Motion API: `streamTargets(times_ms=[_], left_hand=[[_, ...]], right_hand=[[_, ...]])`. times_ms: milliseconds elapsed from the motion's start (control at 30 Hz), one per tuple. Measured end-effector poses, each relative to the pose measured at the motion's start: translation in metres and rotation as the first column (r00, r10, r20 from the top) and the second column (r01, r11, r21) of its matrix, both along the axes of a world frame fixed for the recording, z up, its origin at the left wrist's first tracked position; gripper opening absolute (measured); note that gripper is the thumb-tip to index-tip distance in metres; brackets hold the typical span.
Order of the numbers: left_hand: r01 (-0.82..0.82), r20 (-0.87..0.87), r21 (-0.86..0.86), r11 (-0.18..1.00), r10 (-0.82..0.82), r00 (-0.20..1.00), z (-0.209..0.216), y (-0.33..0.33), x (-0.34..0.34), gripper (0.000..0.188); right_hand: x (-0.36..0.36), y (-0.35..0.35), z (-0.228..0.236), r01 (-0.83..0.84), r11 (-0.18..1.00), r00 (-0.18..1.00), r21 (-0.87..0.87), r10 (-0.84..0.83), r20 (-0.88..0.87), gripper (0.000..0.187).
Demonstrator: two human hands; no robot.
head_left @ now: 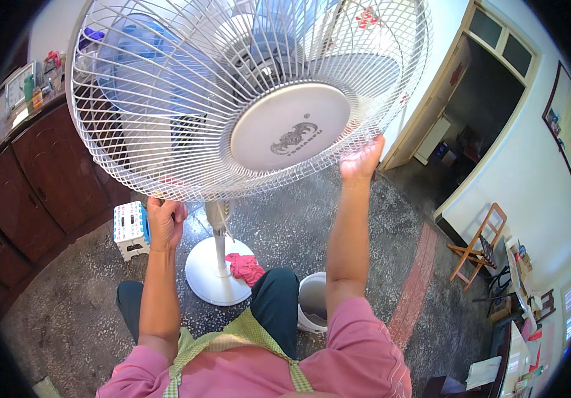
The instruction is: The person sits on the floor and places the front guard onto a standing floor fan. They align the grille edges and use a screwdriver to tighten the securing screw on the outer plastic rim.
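A standing fan fills the upper middle, its white wire guard [166,169] tilted toward me. At the guard's centre is a round white cap [292,129], and translucent blue blades [143,66] show through the wires. My left hand [166,224] is closed on the guard's lower left rim, fingers curled in. On the lower right rim, my right hand [362,160] grips the guard, its fingertips partly hidden. Below, the pole [220,249] runs down to a round white base [209,282]. A crumpled pinkish-red cloth [245,268] lies on the base's right side, against the pole.
A white bucket [312,322] stands beside my right knee. Left of the fan sits a white and blue step stool [128,229], near dark brown cabinets [53,179]. At right are an open doorway [461,113], a wooden folding chair [481,245] and a cluttered table [514,355].
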State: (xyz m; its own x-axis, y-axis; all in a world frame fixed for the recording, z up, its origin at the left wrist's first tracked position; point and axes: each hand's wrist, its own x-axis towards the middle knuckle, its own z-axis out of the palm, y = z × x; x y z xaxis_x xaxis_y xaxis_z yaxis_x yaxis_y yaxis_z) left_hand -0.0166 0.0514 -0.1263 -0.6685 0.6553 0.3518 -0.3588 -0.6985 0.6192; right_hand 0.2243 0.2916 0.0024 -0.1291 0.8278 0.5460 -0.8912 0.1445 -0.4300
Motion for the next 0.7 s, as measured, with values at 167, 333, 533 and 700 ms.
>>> streamTargets(times_ms=[167,333,533,700], left_hand=[[0.002,-0.056,0.067,0.998,0.002,0.998,-0.003,-0.009,-0.011,0.034],[-0.004,0.062,0.222,0.975,-0.011,0.998,0.01,-0.019,-0.035,0.026],[-0.257,0.032,0.194,0.947,0.256,0.966,0.048,-0.04,-0.062,0.022],[-0.509,-0.271,0.331,0.795,0.597,0.755,0.145,-0.072,-0.08,0.021]], right_hand=[[0.013,0.006,0.047,0.089,0.98,0.982,0.178,-0.116,0.146,0.042],[0.021,0.006,0.079,0.059,0.995,0.964,0.081,-0.078,0.255,0.057],[0.03,0.011,0.113,-0.047,0.924,0.961,0.379,-0.062,0.271,0.039],[0.036,0.003,0.154,-0.128,0.93,0.929,0.343,-0.008,0.37,0.032]])
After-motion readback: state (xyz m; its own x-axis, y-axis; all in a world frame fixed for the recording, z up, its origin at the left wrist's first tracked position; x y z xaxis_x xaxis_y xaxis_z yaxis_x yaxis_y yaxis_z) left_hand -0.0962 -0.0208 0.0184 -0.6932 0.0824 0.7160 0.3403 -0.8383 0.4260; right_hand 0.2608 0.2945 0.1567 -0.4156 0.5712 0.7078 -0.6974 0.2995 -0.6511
